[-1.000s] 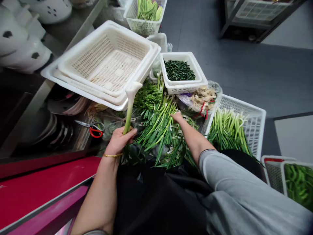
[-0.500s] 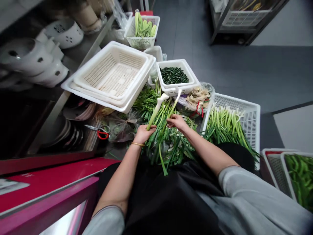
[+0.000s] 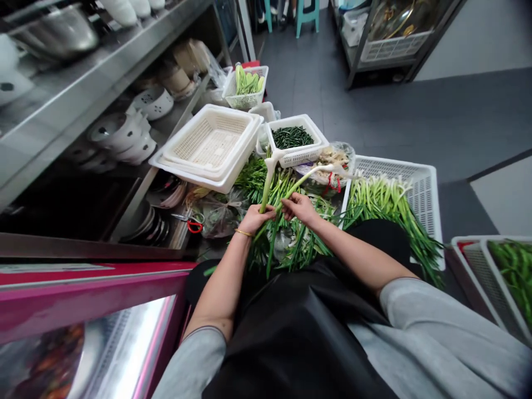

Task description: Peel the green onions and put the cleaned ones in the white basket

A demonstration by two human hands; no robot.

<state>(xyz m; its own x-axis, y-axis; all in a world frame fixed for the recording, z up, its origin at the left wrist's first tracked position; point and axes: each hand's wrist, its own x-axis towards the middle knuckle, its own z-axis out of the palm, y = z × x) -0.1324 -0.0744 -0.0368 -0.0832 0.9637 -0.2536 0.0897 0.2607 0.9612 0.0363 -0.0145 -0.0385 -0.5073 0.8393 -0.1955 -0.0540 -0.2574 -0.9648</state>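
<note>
My left hand (image 3: 258, 218) is closed around a thick green onion (image 3: 268, 185), its white end pointing up and away from me. In my right hand (image 3: 299, 208), the fingers pinch the stalk of a thinner green onion (image 3: 305, 178), whose white root end points to the right. Its green part crosses near the left fingertips. Below and beyond both hands lies a heap of leafy greens (image 3: 253, 176). To the right, a white basket (image 3: 426, 191) holds many green onions (image 3: 376, 199) with white ends away from me.
Nested white baskets (image 3: 208, 138) stand at the left, beside a basket of dark green chillies (image 3: 293, 137). Red-handled scissors (image 3: 194, 224) lie on the shelf edge. A metal shelf (image 3: 103, 72) runs along the left; a pink-framed case (image 3: 166, 282) is near my left arm.
The view has tilted up, showing more shelf and floor. The thinner onion has swung from upright to pointing right, and my hands are closer together.
</note>
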